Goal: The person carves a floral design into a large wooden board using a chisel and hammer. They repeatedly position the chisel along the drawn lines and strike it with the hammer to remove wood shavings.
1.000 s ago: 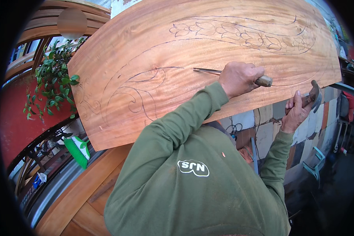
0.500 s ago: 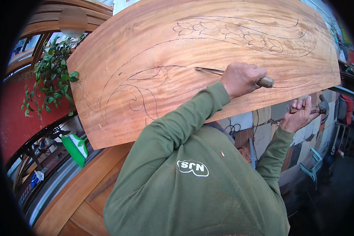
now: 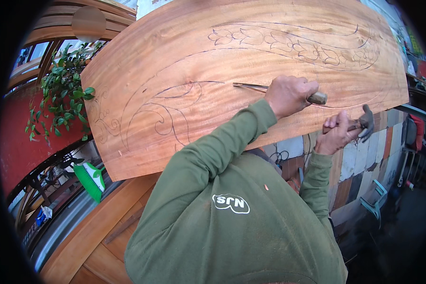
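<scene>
A wide wooden board (image 3: 184,35) lies in front of me, with floral and scroll outlines drawn dark on its face. My left hand (image 3: 289,97) is wrapped round a chisel (image 3: 319,98), held slantwise over the board. Its thin metal blade points left, the tip close to the end of a drawn curve, and its handle end sticks out to the right. In my right hand (image 3: 336,133), closed round the handle, is a claw hammer (image 3: 366,124). The hammer's head is at the board's near right edge, apart from the chisel handle.
A leafy plant (image 3: 64,85) hangs over a red surface at the left. Below it is a green and white brush (image 3: 91,181). Wooden panelling (image 3: 94,236) lies at lower left. At the right, a patchwork tiled floor (image 3: 359,156) holds a light-blue frame-like object (image 3: 375,203).
My right hand has brought the hammer left and closer to the chisel's handle end. The left hand and chisel have shifted only very slightly left.
</scene>
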The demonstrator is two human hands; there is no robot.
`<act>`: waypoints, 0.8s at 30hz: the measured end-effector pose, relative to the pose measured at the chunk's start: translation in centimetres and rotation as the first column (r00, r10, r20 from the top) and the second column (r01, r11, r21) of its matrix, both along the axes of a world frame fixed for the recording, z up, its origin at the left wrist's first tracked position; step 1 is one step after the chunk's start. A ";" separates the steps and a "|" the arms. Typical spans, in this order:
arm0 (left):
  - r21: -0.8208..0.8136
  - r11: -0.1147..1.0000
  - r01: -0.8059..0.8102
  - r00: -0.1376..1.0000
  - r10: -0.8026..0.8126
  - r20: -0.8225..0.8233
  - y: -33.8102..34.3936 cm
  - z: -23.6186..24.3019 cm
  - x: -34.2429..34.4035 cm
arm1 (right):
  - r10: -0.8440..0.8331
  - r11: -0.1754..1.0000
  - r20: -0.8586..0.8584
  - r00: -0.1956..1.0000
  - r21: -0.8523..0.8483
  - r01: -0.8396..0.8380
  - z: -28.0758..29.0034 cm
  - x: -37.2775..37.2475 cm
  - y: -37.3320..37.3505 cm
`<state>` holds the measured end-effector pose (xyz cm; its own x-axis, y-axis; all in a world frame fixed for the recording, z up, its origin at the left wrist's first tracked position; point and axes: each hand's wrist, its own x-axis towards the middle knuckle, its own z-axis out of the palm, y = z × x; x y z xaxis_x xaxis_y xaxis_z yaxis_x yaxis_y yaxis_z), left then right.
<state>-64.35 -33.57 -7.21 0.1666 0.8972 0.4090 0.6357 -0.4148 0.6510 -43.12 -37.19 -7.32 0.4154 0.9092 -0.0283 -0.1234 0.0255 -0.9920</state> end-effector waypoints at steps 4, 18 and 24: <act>-0.013 1.000 0.013 1.000 -0.013 -0.023 -0.4 0.2 -0.4 | 0.337 0.932 0.589 0.734 -0.100 -0.348 -1.2 -0.6 -1.9; 0.004 1.000 -0.002 1.000 0.002 -0.003 -0.9 0.6 -1.4 | 0.313 0.947 0.439 0.842 -0.075 -0.312 0.4 0.1 -0.7; 0.042 0.999 -0.027 1.000 0.026 0.003 -0.2 0.1 -0.7 | 0.009 0.986 -0.034 0.999 0.165 -0.004 5.1 3.4 2.2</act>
<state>-65.10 -33.77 -7.08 0.1420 0.8834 0.4466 0.6452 -0.4247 0.6351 -39.76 -34.95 -2.21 0.4110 0.9052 0.1079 -0.1582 0.1873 -0.9695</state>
